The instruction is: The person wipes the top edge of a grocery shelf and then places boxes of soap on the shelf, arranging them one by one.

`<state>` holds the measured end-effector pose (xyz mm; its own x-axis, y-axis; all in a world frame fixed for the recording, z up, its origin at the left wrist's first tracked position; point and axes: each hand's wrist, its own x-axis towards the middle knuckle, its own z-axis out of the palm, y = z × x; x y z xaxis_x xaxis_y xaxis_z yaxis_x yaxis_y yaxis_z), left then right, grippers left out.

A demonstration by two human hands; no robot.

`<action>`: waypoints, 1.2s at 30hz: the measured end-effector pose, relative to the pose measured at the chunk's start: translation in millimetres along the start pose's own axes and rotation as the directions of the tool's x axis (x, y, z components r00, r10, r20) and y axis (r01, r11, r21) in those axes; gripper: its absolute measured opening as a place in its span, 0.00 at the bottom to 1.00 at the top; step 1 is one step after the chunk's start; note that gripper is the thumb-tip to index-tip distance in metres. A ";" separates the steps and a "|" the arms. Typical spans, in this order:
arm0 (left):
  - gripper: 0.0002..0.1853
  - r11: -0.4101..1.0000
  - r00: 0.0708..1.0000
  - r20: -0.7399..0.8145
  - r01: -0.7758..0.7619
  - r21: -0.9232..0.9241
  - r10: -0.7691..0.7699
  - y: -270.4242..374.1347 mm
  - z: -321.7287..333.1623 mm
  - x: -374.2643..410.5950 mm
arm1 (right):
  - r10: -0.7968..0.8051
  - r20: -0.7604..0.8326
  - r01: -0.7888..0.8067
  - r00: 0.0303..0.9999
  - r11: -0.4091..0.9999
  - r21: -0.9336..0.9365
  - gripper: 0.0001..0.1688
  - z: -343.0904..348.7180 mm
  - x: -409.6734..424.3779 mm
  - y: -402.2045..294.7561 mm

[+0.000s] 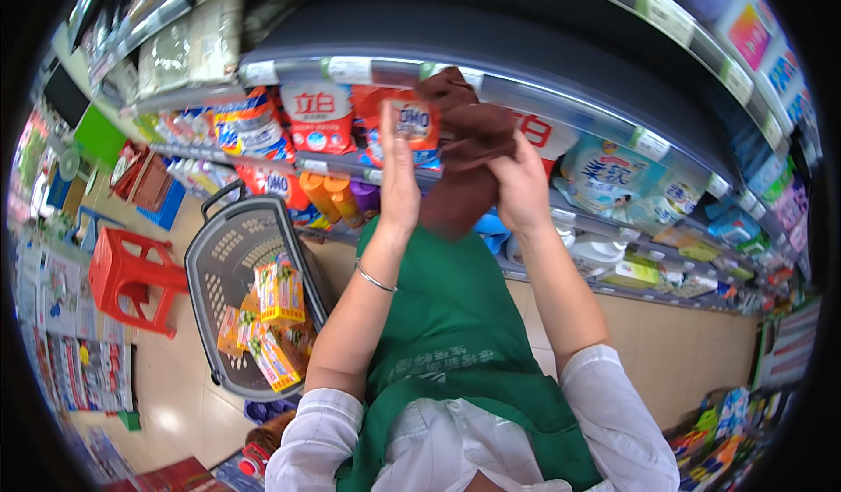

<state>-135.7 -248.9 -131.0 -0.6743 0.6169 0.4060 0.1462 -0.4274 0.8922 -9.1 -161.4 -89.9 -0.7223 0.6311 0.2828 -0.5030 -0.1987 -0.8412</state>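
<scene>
A dark brown cloth (pixel 476 157) hangs bunched in front of the shelving, with my right hand (pixel 523 183) gripping its right side. My left hand (pixel 399 183) is held upright beside the cloth, its fingers straight and together; I see nothing held in it. Behind the hands, a red OMO detergent bag (pixel 415 124) stands on the shelf. A white and red detergent bag (pixel 320 117) is to its left. Part of another white and red bag (pixel 542 134) shows behind my right hand. The bare dark shelf board (pixel 420 25) lies just above.
A grey plastic shopping basket (pixel 220 275) at the left holds several yellow and orange boxes (pixel 279 295). Beside it stands a red plastic stool (pixel 131 282). Blue laundry packs (pixel 608 176) line the shelf at right. Goods (pixel 729 426) are stacked at lower right.
</scene>
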 end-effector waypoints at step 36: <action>0.32 0.270 0.794 0.358 -0.529 0.804 0.492 7.9 15.5 90.9 | -0.483 0.508 0.413 0.713 -0.296 -0.861 0.19 18.7 107.2 -35.7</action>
<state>-184.6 -185.9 -84.0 -0.2044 0.5159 0.8319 0.9787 0.0897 0.1849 -77.4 -100.6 -21.0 -0.5131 0.1651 0.8423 0.2599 0.9652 -0.0309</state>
